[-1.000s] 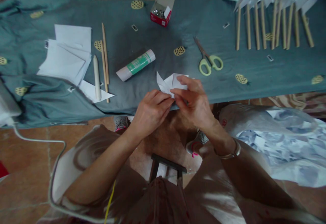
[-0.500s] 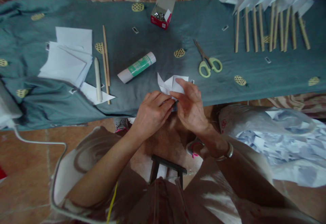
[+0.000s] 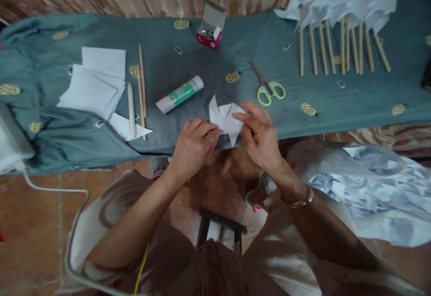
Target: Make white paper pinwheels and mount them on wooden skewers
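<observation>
A white folded paper pinwheel (image 3: 225, 119) lies at the near edge of the teal cloth-covered table (image 3: 336, 103). My left hand (image 3: 193, 148) grips its lower left part with curled fingers. My right hand (image 3: 261, 137) pinches its right flap between thumb and fingers; a bracelet sits on that wrist. A glue stick (image 3: 180, 94) lies just left of the paper, and green-handled scissors (image 3: 267, 87) lie to the right.
A stack of white paper sheets (image 3: 92, 87), a white stick and two wooden sticks (image 3: 142, 85) lie at the left. A red box of pins (image 3: 209, 31) stands at the back. Several finished pinwheels on sticks (image 3: 336, 22) lie at back right. A plastic bag of paper scraps (image 3: 363, 184) sits lower right.
The paper pinwheel has opened out more between my hands, showing its flaps. My right hand shifted to its right flap. The camera view tilted, so the table sits lower in frame.
</observation>
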The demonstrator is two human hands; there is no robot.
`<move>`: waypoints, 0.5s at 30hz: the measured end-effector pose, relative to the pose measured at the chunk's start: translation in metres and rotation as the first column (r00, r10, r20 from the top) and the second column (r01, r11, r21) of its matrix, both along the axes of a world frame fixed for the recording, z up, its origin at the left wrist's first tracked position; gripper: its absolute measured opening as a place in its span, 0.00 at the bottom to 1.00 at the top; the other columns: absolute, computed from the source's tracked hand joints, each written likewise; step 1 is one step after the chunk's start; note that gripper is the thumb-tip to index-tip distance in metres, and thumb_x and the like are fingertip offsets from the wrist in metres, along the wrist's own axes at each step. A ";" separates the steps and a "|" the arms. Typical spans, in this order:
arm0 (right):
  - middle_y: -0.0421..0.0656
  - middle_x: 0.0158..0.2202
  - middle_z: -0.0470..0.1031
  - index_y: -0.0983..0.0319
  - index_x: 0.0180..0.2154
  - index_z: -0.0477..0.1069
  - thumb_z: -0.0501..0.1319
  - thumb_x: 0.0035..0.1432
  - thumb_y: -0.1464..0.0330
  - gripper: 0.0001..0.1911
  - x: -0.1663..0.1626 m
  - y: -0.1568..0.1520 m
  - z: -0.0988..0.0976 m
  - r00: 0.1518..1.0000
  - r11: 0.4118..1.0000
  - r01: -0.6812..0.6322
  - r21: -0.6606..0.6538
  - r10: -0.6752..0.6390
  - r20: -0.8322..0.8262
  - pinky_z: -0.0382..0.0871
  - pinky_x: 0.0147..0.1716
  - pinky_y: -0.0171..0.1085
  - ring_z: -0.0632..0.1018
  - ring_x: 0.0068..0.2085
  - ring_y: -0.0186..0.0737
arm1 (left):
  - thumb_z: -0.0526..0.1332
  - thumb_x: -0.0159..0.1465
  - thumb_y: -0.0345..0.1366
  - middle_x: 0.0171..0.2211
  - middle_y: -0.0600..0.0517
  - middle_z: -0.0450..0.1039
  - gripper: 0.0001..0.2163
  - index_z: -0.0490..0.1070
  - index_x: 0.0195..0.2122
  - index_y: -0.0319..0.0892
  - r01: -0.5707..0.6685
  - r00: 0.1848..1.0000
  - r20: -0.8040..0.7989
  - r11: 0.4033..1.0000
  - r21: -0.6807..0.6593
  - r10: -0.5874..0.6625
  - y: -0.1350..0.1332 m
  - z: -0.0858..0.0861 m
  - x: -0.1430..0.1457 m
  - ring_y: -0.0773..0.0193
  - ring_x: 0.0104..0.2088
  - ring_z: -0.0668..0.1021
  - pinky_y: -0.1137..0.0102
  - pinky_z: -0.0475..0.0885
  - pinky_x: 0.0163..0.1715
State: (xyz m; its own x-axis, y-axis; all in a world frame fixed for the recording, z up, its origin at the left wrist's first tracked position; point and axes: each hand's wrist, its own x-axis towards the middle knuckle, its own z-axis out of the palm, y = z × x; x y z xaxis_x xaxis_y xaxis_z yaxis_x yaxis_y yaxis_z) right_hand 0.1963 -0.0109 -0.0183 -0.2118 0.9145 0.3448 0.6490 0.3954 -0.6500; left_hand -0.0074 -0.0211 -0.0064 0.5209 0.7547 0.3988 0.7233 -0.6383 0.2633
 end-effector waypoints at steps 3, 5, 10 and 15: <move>0.45 0.59 0.70 0.56 0.49 0.73 0.52 0.57 0.77 0.22 0.004 0.005 0.000 0.999 0.999 0.039 -0.005 -0.039 0.005 0.62 0.61 0.56 0.70 0.60 0.49 | 0.55 0.69 0.31 0.42 0.47 0.77 0.09 0.75 0.44 0.40 -0.023 0.999 -0.028 1.000 0.001 0.023 0.004 0.002 -0.004 0.57 0.41 0.73 0.62 0.66 0.37; 0.46 0.60 0.70 0.57 0.49 0.73 0.52 0.56 0.76 0.22 0.005 0.006 -0.001 0.999 0.999 0.047 -0.008 -0.046 0.020 0.62 0.61 0.55 0.70 0.60 0.48 | 0.55 0.69 0.32 0.42 0.47 0.77 0.10 0.75 0.44 0.41 -0.041 0.998 -0.046 0.999 0.003 0.041 0.007 0.004 -0.006 0.56 0.42 0.73 0.62 0.66 0.38; 0.47 0.57 0.72 0.58 0.48 0.73 0.53 0.55 0.76 0.21 0.004 0.005 -0.001 0.996 0.999 0.048 0.006 -0.049 0.071 0.64 0.60 0.56 0.72 0.58 0.48 | 0.56 0.68 0.31 0.44 0.47 0.78 0.09 0.75 0.43 0.42 -0.064 0.997 -0.045 0.998 -0.009 0.064 0.009 0.007 -0.008 0.55 0.44 0.74 0.60 0.66 0.39; 0.49 0.56 0.74 0.59 0.46 0.74 0.53 0.55 0.76 0.19 0.001 0.001 0.002 0.998 0.999 0.033 -0.010 -0.033 0.063 0.65 0.58 0.57 0.73 0.57 0.50 | 0.55 0.69 0.32 0.45 0.46 0.77 0.09 0.75 0.45 0.41 -0.064 0.998 -0.020 0.997 -0.048 0.063 0.005 0.007 -0.006 0.55 0.45 0.74 0.61 0.66 0.40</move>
State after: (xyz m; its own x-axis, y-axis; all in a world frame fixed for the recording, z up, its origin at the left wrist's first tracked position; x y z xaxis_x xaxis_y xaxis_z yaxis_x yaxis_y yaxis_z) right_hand 0.1973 -0.0098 -0.0161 -0.2021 0.9251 0.3215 0.7010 0.3659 -0.6121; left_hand -0.0138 -0.0163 0.0010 0.4785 0.8047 0.3516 0.7668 -0.5780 0.2793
